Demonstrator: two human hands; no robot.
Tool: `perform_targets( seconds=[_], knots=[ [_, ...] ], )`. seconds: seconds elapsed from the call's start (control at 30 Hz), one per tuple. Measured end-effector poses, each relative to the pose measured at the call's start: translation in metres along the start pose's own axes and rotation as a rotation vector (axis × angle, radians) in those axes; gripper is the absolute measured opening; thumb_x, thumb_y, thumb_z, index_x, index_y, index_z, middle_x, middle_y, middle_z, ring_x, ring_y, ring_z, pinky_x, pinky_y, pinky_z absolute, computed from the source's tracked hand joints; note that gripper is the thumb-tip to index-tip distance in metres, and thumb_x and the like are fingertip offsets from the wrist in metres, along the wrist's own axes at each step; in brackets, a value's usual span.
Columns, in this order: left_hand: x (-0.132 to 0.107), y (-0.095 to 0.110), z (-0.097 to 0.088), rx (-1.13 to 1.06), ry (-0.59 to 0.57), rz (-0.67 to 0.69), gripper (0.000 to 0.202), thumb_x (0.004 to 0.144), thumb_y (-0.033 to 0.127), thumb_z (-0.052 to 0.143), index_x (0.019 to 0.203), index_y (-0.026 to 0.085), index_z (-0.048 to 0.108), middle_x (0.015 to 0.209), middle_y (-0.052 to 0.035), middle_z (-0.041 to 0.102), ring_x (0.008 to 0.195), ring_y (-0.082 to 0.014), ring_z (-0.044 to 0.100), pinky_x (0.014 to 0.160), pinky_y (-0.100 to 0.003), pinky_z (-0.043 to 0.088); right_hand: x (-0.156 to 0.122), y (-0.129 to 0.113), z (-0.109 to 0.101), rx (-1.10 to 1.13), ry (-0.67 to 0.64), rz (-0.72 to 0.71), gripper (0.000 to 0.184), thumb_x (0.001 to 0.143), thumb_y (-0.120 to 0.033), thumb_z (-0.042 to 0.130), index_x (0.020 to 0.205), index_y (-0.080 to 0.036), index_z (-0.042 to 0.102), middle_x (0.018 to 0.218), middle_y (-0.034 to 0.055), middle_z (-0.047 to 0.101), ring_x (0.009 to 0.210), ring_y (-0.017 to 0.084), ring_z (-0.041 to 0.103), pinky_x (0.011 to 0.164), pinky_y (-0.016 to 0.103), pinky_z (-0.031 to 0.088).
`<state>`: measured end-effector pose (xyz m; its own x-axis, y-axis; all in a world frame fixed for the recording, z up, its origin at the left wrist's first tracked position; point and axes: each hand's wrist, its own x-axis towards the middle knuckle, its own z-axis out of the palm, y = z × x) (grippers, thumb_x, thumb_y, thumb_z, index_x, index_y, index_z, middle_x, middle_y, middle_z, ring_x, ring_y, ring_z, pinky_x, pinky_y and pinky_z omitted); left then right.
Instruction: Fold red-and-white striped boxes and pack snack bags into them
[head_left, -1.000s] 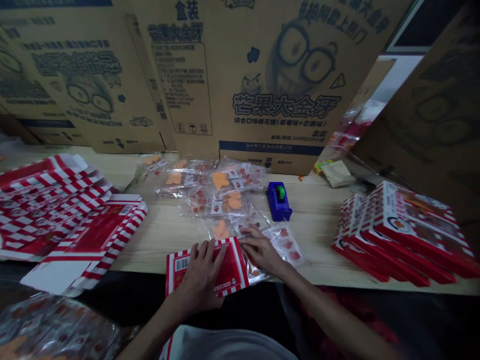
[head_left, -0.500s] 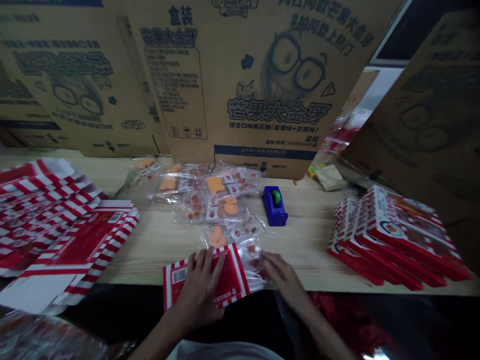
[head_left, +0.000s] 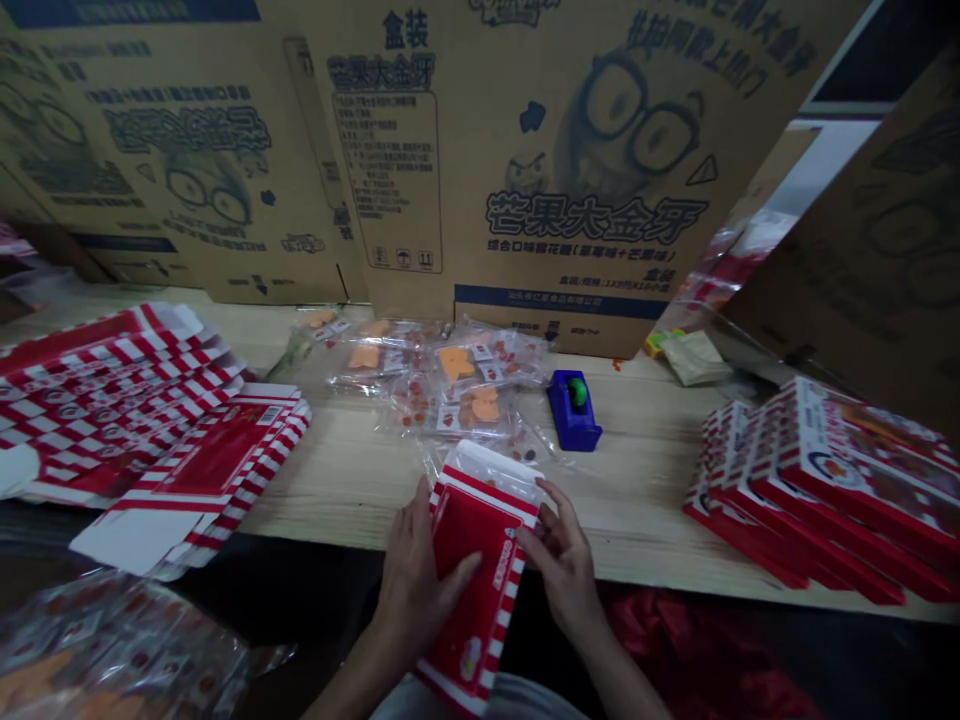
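A red box (head_left: 474,525) with striped edges is tilted at the table's front edge, its end with a white flap (head_left: 517,468) pointing away from me. My left hand (head_left: 412,580) grips the box along its left side, thumb across the red face. On the right side, near that flap end, the fingers of my right hand (head_left: 564,565) hold the box edge. Clear plastic of a candy packet (head_left: 491,480) shows in the mouth of the box; the rest of it is hidden. Beyond lie several clear packets (head_left: 456,362) with orange pieces.
A blue tape dispenser (head_left: 574,412) stands right of the packets. Striped box blanks (head_left: 217,450) are piled at left, filled red boxes (head_left: 862,490) stacked at right. More packets (head_left: 127,640) lie lower left. Large brown cartons (head_left: 465,240) line the back.
The box has turned from lying crosswise to pointing away from me. My left hand went from flat on it to gripping its side; my right hand moved from the packet to the box edge.
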<state>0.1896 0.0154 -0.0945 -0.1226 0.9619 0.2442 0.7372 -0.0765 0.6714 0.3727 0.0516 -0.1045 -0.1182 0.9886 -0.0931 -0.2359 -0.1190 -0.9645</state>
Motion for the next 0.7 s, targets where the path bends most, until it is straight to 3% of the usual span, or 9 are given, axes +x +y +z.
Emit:
perform_targets(
  seconds=[0.1, 0.17, 0.23, 0.37, 0.47, 0.57, 0.63, 0.7],
  knots=[
    [-0.001, -0.007, 0.002, -0.407, -0.149, -0.081, 0.079, 0.090, 0.035, 0.048, 0.151, 0.018, 0.002, 0.144, -0.0157, 0.045, 0.130, -0.0268, 0.046, 0.107, -0.047, 0.039, 0.002, -0.005, -0.020, -0.019, -0.115, 0.063, 0.072, 0.081, -0.039, 0.068, 0.142, -0.030, 0.032, 0.124, 0.0078, 0.062, 0.109, 0.025, 0.063, 0.095, 0.042, 0.052],
    [-0.003, -0.009, 0.003, -0.597, -0.220, -0.129, 0.080, 0.090, 0.035, 0.049, 0.152, 0.018, 0.000, 0.144, -0.0139, 0.047, 0.129, -0.0246, 0.049, 0.109, -0.044, 0.038, -0.001, -0.001, -0.030, -0.040, -0.107, 0.068, 0.075, 0.083, -0.040, 0.065, 0.146, -0.032, 0.024, 0.128, 0.0074, 0.060, 0.112, 0.024, 0.062, 0.098, 0.044, 0.050],
    [-0.005, -0.008, 0.006, -0.721, -0.235, -0.164, 0.082, 0.091, 0.035, 0.050, 0.152, 0.018, -0.002, 0.140, -0.0138, 0.052, 0.124, -0.0235, 0.054, 0.107, -0.043, 0.041, -0.006, 0.006, -0.034, -0.086, -0.062, 0.044, 0.070, 0.086, -0.040, 0.062, 0.145, -0.033, 0.026, 0.133, 0.0069, 0.057, 0.118, 0.023, 0.058, 0.102, 0.044, 0.046],
    [-0.011, -0.011, 0.012, -0.765, -0.157, -0.198, 0.080, 0.091, 0.036, 0.051, 0.152, 0.019, 0.003, 0.143, -0.0149, 0.049, 0.128, -0.0245, 0.050, 0.109, -0.044, 0.039, -0.013, 0.019, -0.032, -0.174, -0.037, -0.013, 0.054, 0.089, -0.039, 0.058, 0.140, -0.031, 0.041, 0.148, 0.0030, 0.042, 0.135, 0.021, 0.042, 0.112, 0.041, 0.036],
    [-0.011, -0.014, 0.012, -0.777, -0.152, -0.191, 0.078, 0.091, 0.036, 0.052, 0.152, 0.019, 0.007, 0.148, -0.0147, 0.043, 0.133, -0.0257, 0.045, 0.112, -0.045, 0.035, -0.011, 0.018, -0.027, -0.171, -0.077, -0.012, 0.066, 0.089, -0.038, 0.059, 0.148, -0.033, 0.029, 0.154, 0.0001, 0.031, 0.138, 0.020, 0.036, 0.114, 0.040, 0.034],
    [-0.008, -0.018, 0.009, -0.826, -0.181, -0.164, 0.078, 0.091, 0.033, 0.054, 0.152, 0.024, 0.007, 0.151, -0.0114, 0.039, 0.136, -0.0259, 0.040, 0.114, -0.044, 0.033, -0.007, 0.013, -0.024, -0.164, -0.110, -0.035, 0.080, 0.086, -0.036, 0.063, 0.151, -0.030, 0.018, 0.154, 0.0029, 0.030, 0.137, 0.022, 0.038, 0.114, 0.041, 0.034],
    [-0.009, -0.021, 0.007, -0.871, -0.213, -0.151, 0.074, 0.090, 0.031, 0.056, 0.151, 0.026, 0.016, 0.153, -0.0096, 0.036, 0.138, -0.0266, 0.037, 0.114, -0.042, 0.032, -0.007, 0.013, -0.025, -0.161, -0.128, -0.036, 0.080, 0.084, -0.036, 0.066, 0.150, -0.028, 0.022, 0.153, 0.0041, 0.033, 0.137, 0.023, 0.039, 0.113, 0.039, 0.034],
    [-0.010, -0.024, 0.007, -0.985, -0.295, -0.169, 0.069, 0.089, 0.029, 0.058, 0.149, 0.027, 0.025, 0.150, -0.0106, 0.040, 0.134, -0.0276, 0.043, 0.110, -0.040, 0.038, -0.008, 0.016, -0.027, -0.158, -0.142, -0.021, 0.075, 0.082, -0.035, 0.067, 0.147, -0.029, 0.029, 0.152, 0.0032, 0.035, 0.136, 0.023, 0.039, 0.112, 0.037, 0.035]
  ],
)
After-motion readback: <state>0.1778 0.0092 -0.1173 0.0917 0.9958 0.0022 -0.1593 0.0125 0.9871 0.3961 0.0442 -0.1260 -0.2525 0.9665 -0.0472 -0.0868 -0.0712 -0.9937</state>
